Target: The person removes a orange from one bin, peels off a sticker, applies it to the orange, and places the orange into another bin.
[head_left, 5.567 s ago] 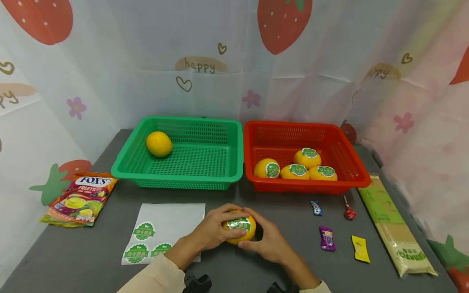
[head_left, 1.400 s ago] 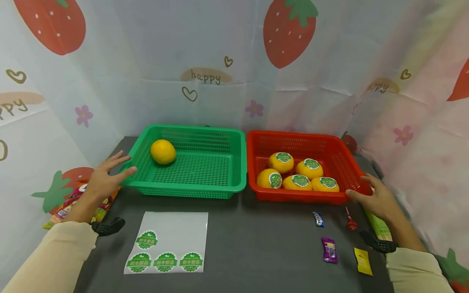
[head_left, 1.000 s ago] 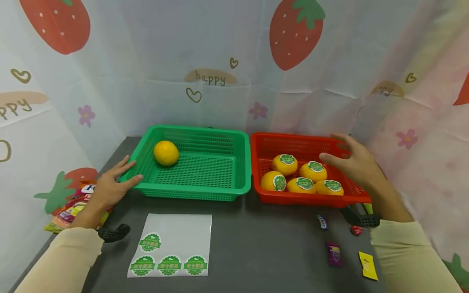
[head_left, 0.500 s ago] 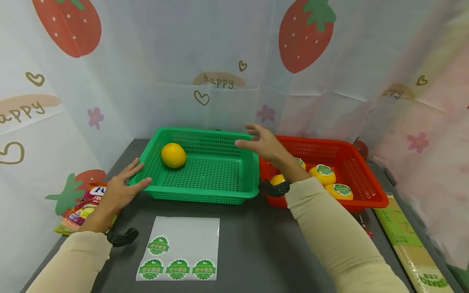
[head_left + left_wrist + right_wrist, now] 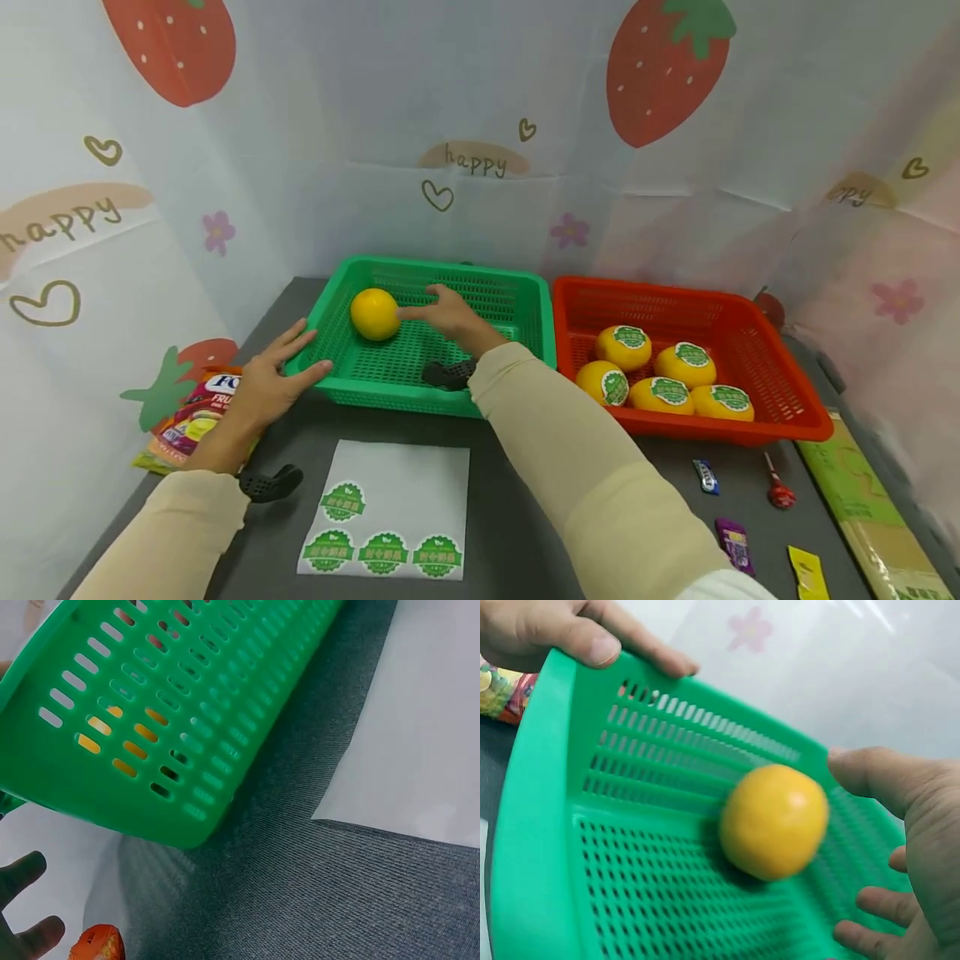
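Note:
One orange (image 5: 375,315) without a sticker sits at the left end of the green basket (image 5: 341,388). My right hand (image 5: 446,317) reaches over that basket with fingers spread and thumb towards the orange. The right wrist view shows a gap between the orange (image 5: 775,822) and the right hand (image 5: 930,825). At the basket's left edge is my left hand (image 5: 273,379), its thumb and fingers (image 5: 592,639) resting on the rim, fairly straight. Several oranges (image 5: 624,348) with green round stickers lie in the red basket (image 5: 806,408). Below the green basket lies a white sheet (image 5: 405,475) bearing several green stickers (image 5: 384,553).
A candy bag (image 5: 197,421) lies left, partly behind the left arm. To the right are a small blue candy (image 5: 707,477), a lollipop (image 5: 781,493), a purple candy (image 5: 735,545), a yellow candy (image 5: 807,572) and a long noodle pack (image 5: 870,500). A printed curtain (image 5: 480,225) stands behind.
Earlier both hands held a stickered orange; it is now in the red basket. My right hand has swept left from that basket to beside the plain orange. My left hand stays at the green rim.

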A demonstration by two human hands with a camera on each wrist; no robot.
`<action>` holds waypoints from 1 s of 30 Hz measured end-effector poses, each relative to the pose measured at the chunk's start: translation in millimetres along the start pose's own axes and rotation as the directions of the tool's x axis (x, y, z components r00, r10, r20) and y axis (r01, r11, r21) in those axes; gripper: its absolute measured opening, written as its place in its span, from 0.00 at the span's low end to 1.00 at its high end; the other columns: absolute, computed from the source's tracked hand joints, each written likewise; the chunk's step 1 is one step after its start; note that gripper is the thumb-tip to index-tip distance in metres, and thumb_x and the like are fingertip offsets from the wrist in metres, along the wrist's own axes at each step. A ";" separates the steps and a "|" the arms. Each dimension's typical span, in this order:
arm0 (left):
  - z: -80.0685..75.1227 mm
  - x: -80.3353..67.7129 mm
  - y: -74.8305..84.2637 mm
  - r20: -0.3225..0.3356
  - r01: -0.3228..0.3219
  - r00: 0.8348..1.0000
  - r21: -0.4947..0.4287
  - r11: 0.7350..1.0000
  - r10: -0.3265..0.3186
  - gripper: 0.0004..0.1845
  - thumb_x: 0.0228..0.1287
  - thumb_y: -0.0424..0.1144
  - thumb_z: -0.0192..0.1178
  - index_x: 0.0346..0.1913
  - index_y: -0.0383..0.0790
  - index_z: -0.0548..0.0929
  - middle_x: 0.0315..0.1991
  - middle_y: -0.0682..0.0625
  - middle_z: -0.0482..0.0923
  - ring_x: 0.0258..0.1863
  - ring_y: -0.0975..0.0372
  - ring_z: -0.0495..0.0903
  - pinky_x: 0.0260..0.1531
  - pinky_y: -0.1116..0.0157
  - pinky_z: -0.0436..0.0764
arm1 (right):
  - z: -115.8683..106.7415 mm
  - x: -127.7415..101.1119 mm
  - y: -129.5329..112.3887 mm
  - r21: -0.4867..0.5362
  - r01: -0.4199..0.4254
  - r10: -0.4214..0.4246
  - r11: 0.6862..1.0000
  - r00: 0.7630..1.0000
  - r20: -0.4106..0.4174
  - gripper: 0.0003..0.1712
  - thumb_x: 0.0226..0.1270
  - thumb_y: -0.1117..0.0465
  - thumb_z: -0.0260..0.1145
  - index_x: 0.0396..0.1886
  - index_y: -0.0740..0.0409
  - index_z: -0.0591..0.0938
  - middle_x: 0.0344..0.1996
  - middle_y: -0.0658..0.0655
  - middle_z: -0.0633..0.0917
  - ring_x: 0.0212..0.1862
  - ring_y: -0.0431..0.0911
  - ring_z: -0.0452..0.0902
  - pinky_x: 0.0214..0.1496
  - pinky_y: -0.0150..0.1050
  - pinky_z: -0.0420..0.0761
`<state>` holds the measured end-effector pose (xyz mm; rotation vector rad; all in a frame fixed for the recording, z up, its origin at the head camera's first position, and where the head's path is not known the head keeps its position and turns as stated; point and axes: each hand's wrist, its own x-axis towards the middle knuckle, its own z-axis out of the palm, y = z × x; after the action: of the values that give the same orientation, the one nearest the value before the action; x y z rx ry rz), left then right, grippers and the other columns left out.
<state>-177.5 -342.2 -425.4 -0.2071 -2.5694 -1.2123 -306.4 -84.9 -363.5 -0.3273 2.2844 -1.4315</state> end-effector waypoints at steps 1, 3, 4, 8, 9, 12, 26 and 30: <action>-2.9 -0.5 0.1 -0.003 -0.003 1.000 0.007 1.000 0.003 0.33 0.66 0.45 0.62 0.70 0.36 0.67 0.74 0.44 0.54 0.69 0.40 0.53 0.58 0.35 0.57 | 9.0 4.9 -2.1 0.016 -0.004 0.004 1.000 1.000 0.004 0.50 0.60 0.45 0.71 0.76 0.52 0.57 0.70 0.59 0.62 0.66 0.56 0.63 0.62 0.55 0.67; -8.5 -1.7 0.6 -0.009 -0.003 1.000 0.014 1.000 0.003 0.33 0.66 0.45 0.62 0.70 0.36 0.67 0.74 0.45 0.54 0.69 0.40 0.53 0.58 0.36 0.57 | 25.8 14.7 -6.5 0.037 -0.015 0.014 0.999 1.000 0.007 0.49 0.61 0.45 0.70 0.76 0.53 0.56 0.71 0.59 0.60 0.67 0.57 0.62 0.62 0.55 0.66; -10.4 -2.4 0.5 -0.015 -0.003 1.000 0.016 1.000 0.004 0.33 0.66 0.45 0.62 0.70 0.36 0.67 0.74 0.45 0.55 0.70 0.41 0.53 0.59 0.36 0.57 | 33.5 20.0 -8.4 0.043 -0.018 0.018 0.999 1.000 0.005 0.50 0.61 0.44 0.70 0.76 0.53 0.56 0.72 0.59 0.60 0.67 0.57 0.61 0.63 0.55 0.66; -12.1 -6.2 0.4 -0.041 0.007 0.999 0.001 1.000 -0.007 0.32 0.66 0.43 0.62 0.70 0.36 0.68 0.73 0.45 0.55 0.65 0.42 0.63 0.54 0.42 0.67 | 56.8 39.5 -10.4 0.008 -0.039 0.039 0.999 0.999 0.006 0.52 0.60 0.45 0.70 0.77 0.53 0.53 0.70 0.60 0.61 0.66 0.58 0.62 0.62 0.54 0.67; -10.2 -6.8 -0.4 -0.040 0.006 0.999 -0.009 1.000 -0.007 0.32 0.66 0.43 0.62 0.69 0.36 0.68 0.73 0.45 0.55 0.65 0.42 0.63 0.54 0.43 0.68 | 60.2 43.7 -9.1 -0.018 -0.051 0.051 0.999 0.999 0.001 0.53 0.59 0.46 0.71 0.77 0.53 0.53 0.69 0.61 0.62 0.65 0.57 0.63 0.61 0.53 0.67; -4.6 -7.6 -2.4 -0.021 0.018 1.000 -0.055 0.998 -0.019 0.32 0.67 0.43 0.62 0.70 0.37 0.67 0.74 0.47 0.54 0.66 0.44 0.62 0.54 0.46 0.69 | 67.3 54.6 -3.5 -0.096 -0.080 0.079 0.992 0.997 -0.013 0.53 0.58 0.50 0.73 0.76 0.54 0.54 0.65 0.61 0.67 0.60 0.56 0.68 0.58 0.51 0.70; 1.5 -9.1 0.7 -0.022 0.028 0.999 -0.098 0.995 -0.030 0.31 0.67 0.43 0.62 0.70 0.38 0.68 0.74 0.48 0.54 0.71 0.46 0.54 0.60 0.42 0.63 | 58.4 37.1 -0.4 -0.263 0.099 -0.107 0.960 0.994 -0.014 0.42 0.51 0.47 0.77 0.59 0.56 0.65 0.49 0.60 0.74 0.43 0.52 0.74 0.43 0.45 0.77; -2.6 -8.8 0.7 -0.025 0.033 0.999 -0.090 0.995 -0.035 0.32 0.66 0.44 0.62 0.70 0.38 0.68 0.74 0.47 0.55 0.71 0.46 0.52 0.61 0.39 0.57 | 44.4 13.4 -7.7 -0.238 0.230 -0.239 0.944 0.971 -0.012 0.44 0.51 0.48 0.77 0.63 0.54 0.66 0.52 0.58 0.74 0.45 0.51 0.75 0.43 0.45 0.78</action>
<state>-168.4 -343.8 -426.1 -0.1653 -2.5078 -1.3349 -297.7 -129.2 -376.6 -0.6687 2.5229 -1.2838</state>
